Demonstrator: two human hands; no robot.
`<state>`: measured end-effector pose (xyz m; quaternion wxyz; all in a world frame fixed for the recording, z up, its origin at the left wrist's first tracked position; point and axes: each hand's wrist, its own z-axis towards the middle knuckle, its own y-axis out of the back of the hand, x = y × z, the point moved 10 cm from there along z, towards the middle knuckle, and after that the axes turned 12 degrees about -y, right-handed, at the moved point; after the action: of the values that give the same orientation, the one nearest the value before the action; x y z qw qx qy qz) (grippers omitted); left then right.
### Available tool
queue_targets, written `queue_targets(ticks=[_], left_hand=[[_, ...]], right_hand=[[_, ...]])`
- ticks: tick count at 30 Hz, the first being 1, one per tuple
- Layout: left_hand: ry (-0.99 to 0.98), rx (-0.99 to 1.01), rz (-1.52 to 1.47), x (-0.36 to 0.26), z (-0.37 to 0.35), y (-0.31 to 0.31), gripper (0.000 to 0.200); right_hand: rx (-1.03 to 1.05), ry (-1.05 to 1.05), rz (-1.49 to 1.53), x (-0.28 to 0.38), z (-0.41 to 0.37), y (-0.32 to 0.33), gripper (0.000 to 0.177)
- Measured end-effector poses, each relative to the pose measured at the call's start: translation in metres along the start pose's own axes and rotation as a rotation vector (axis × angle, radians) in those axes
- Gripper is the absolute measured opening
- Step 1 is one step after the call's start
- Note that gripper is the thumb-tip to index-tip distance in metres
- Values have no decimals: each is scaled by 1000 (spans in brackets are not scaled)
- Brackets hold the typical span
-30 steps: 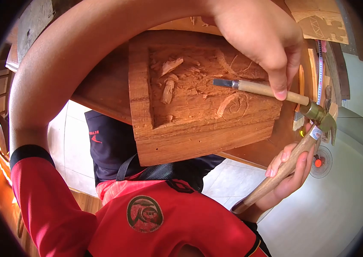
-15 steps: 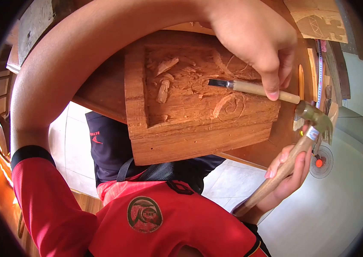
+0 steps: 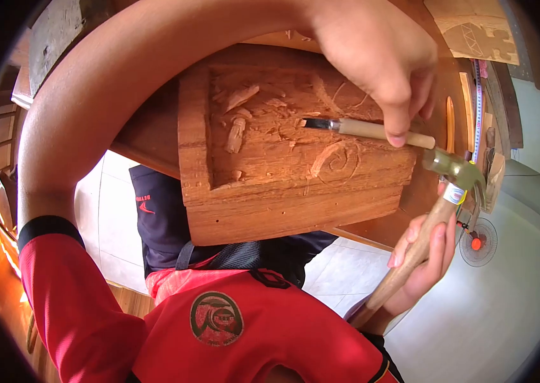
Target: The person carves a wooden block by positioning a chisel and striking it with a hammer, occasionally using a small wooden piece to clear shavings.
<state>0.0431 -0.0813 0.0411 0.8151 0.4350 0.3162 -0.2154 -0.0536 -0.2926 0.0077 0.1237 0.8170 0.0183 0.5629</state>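
Note:
A reddish-brown wooden block with a raised rim and a carved spiral lies tilted on the table. My left hand reaches over from above, its fingers closed on the wooden handle of a chisel. The chisel's dark metal blade rests on the recessed surface, among cut chips. At lower right my right hand grips a claw hammer by its wooden handle. The hammer head is at the end of the chisel handle. Loose wood shavings lie in the left part of the recess.
Beyond the block, a patterned light board is at the upper right. A measuring tape and wood strips lie along the table's right side. A fan stands farther right. A grey block is at upper left.
The hammer head has moved left and up, and my right hand with it. The chisel has shifted slightly left, and the wooden block has moved a little left too.

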Motion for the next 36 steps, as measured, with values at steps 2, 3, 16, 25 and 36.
queue_targets(ticks=[2,3,16,25,36], left_hand=[[165,80,-89,17,4,6,25],[279,120,-113,20,7,5,25],[-1,186,-207,23,5,-4,25],[9,136,-119,18,0,1,24],[119,294,-158,23,6,-7,27]], right_hand=[[-22,9,54,10,9,0,54],[-38,21,72,9,10,1,54],[78,-77,5,-4,-9,-12,53],[19,-49,11,7,0,-6,53],[-99,6,103,12,-2,0,52]])
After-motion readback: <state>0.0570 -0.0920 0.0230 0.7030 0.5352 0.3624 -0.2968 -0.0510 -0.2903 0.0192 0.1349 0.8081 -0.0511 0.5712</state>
